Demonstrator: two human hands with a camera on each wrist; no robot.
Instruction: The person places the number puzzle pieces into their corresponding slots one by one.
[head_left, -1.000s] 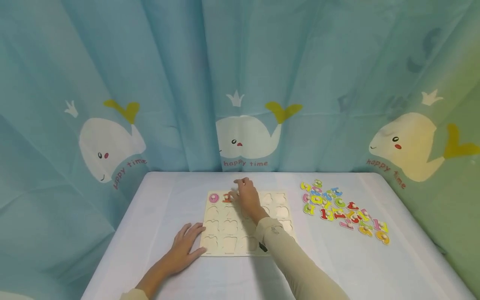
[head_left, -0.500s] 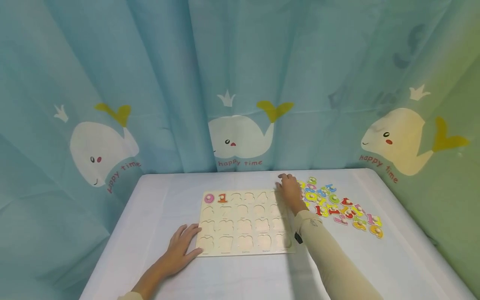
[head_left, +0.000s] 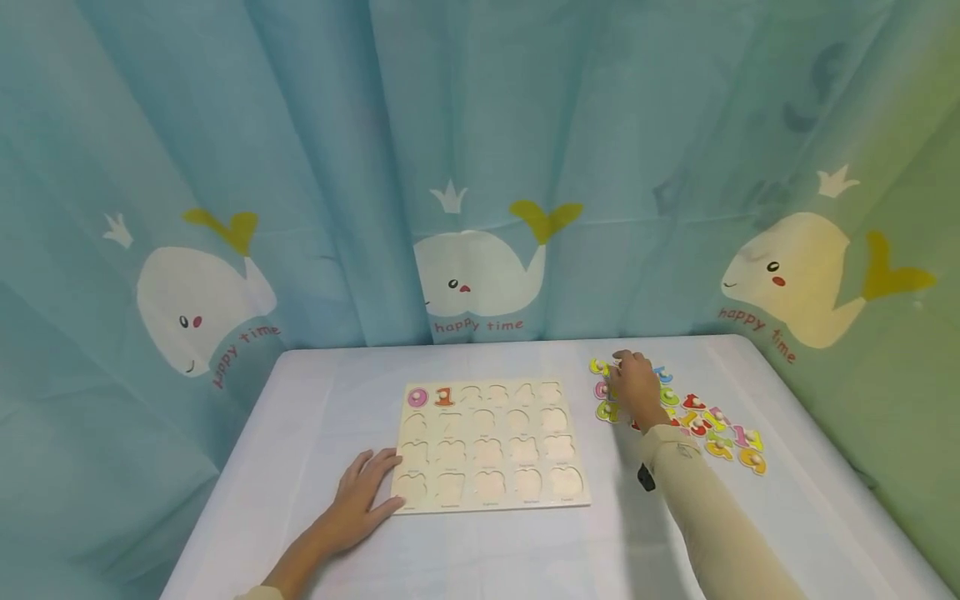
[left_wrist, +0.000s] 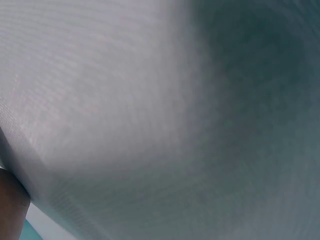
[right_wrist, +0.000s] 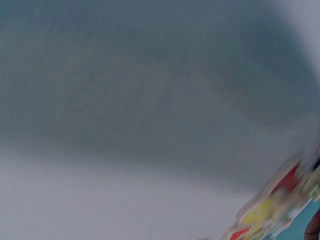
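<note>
Pale wood board (head_left: 467,437) on a white surface (head_left: 330,400), one of the person's hands at its edge and the other over a scatter of number pieces (head_left: 696,425).
From where I stand, the two hands are well apart: the left hand (head_left: 363,496) lies flat and relaxed, fingers spread, its fingertips and thumb touching the board's left edge, while the right hand (head_left: 637,387) reaches over the far left part of the scatter with bent fingers, and I can't tell whether they pinch a piece; a yellow piece (head_left: 599,367) is just beside them. A pink 0 (head_left: 417,397) and a red 1 (head_left: 445,397) sit side by side at the left end of the board's far row. Behind hangs a blue curtain (head_left: 315,167) printed with white whales (head_left: 483,271).
</note>
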